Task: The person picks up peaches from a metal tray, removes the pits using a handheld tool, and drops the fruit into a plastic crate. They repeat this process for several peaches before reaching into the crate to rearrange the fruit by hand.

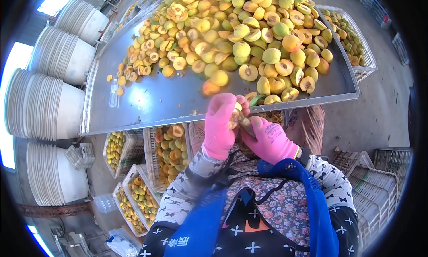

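My left hand (219,126), in a pink glove, is closed around a cut peach (235,118), its brownish inner side partly showing between the fingers. Right beside it, my right hand (269,138), also pink-gloved, has its fingers closed against the fruit. Whatever it grips is mostly hidden. Both hands are at the near edge of a metal table (178,107). A big heap of yellow-green peaches (240,49), many of them halved with open centres, covers the table's far part. A green leaf (256,100) lies just beyond my hands.
A clear bottle (114,93) lies on the table's left. Below the table, crates of peaches (170,150) stand to the left. Another filled crate (372,56) is beyond the right edge. Stacked crates (372,185) stand lower right, and stacked white tubs (71,107) line the left.
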Motion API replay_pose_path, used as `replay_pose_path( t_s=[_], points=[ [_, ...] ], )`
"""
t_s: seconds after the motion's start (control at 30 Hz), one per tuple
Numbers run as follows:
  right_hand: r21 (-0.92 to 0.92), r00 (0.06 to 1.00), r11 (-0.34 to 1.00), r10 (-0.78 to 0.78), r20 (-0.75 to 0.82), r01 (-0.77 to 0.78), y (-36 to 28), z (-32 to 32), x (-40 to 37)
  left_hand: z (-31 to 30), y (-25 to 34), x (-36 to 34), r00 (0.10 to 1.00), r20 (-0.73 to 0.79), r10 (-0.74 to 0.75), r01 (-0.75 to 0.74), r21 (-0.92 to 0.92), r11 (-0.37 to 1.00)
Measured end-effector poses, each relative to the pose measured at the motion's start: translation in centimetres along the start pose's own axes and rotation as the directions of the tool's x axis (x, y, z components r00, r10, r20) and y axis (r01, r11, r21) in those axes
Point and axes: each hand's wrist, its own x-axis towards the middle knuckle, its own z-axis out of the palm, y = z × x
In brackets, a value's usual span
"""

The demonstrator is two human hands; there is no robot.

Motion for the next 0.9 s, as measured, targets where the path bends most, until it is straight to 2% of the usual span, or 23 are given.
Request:
replay_pose_path(
  t_s=[0.07,0.13,0.23,0.33,0.43,0.53,0.63,0.73,0.83,0.9],
  points=[
    [0.015,0.999,0.999,0.047,0.024,-0.047,-0.5,0.1,-0.2,0.0,-0.4,-0.1,1.0,-0.007,0.013,-0.013,-0.043,0.999],
    [0.033,0.992,0.993,0.112,0.066,-0.114,-1.3,-0.5,0.0,0.2,-0.6,-0.1,0.997,-0.08,0.017,-0.019,-0.026,0.999],
    [0.006,0.987,0.989,0.144,0.072,-0.145,-1.1,0.2,-0.1,0.5,-0.8,0.0,0.991,-0.13,0.029,-0.033,-0.029,0.999],
    [-0.24,0.996,0.969,0.07,0.047,-0.057,-0.7,0.4,0.0,-0.3,-1.0,0.1,0.995,-0.094,-0.015,0.008,-0.078,0.997],
    [-0.308,0.994,0.949,-0.037,0.105,0.068,0.5,-0.3,0.0,-0.9,-1.5,0.0,0.997,-0.053,-0.054,0.049,-0.089,0.995],
    [0.014,0.993,1.0,0.012,0.118,-0.014,0.6,0.5,-0.4,-0.5,-0.9,0.2,0.996,-0.069,-0.057,0.055,-0.034,0.998],
    [0.099,0.99,0.994,0.024,0.138,-0.038,0.0,0.4,-0.5,-1.0,-1.2,0.0,0.997,-0.059,-0.046,0.044,-0.031,0.999],
    [-0.29,0.996,0.956,-0.015,0.09,0.04,0.2,0.8,-0.6,-1.6,-1.5,0.3,0.994,-0.059,-0.088,0.084,-0.071,0.994],
    [-0.444,0.984,0.878,-0.151,0.091,0.176,1.8,-0.6,-0.3,-1.3,-1.5,-0.4,0.987,-0.059,-0.149,0.146,-0.058,0.988],
    [-0.348,0.987,0.923,-0.153,0.051,0.161,2.3,0.3,-0.6,-1.2,-1.6,-0.4,0.99,-0.043,-0.138,0.135,-0.054,0.989]
  ],
)
